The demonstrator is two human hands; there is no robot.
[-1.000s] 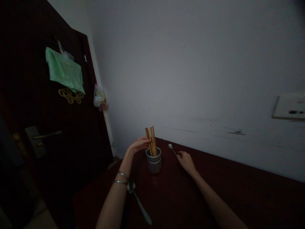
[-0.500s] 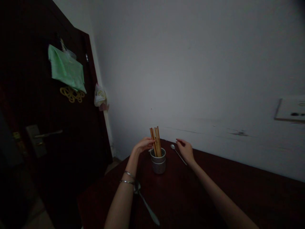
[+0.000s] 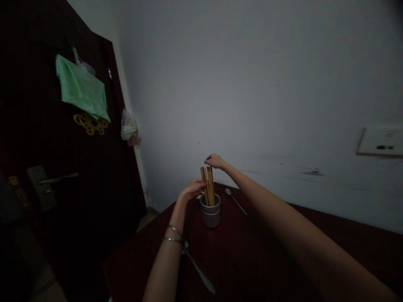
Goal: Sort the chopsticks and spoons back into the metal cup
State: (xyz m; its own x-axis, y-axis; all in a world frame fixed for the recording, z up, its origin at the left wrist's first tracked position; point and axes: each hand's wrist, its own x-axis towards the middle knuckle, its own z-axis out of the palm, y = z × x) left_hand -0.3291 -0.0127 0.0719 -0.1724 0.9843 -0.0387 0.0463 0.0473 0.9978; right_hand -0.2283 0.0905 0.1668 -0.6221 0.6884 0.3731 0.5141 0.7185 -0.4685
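Several wooden chopsticks (image 3: 210, 192) stand in a grey metal cup (image 3: 210, 216) on the dark table. My left hand (image 3: 192, 188) has its fingers closed around the chopsticks just above the cup's rim. Over the chopsticks' top ends is my right hand (image 3: 215, 161), its fingers pressed together; whether they pinch a chopstick is too small to make out. A thin-handled metal spoon (image 3: 236, 202) lies right of the cup. Another spoon (image 3: 201, 272) lies nearer me, its bowl end partly hidden behind my left wrist.
The dark red table (image 3: 252, 260) meets a pale wall (image 3: 252, 105) at the back. On the left is a dark door (image 3: 94, 176) with a green cloth (image 3: 82, 89) hanging on it. A plastic bag (image 3: 129, 128) hangs by the frame. A wall socket (image 3: 380, 141) is at right.
My right hand has moved left and up, from beside the thin-handled spoon to the tops of the chopsticks. My left hand stays on the chopsticks. The view has shifted slightly.
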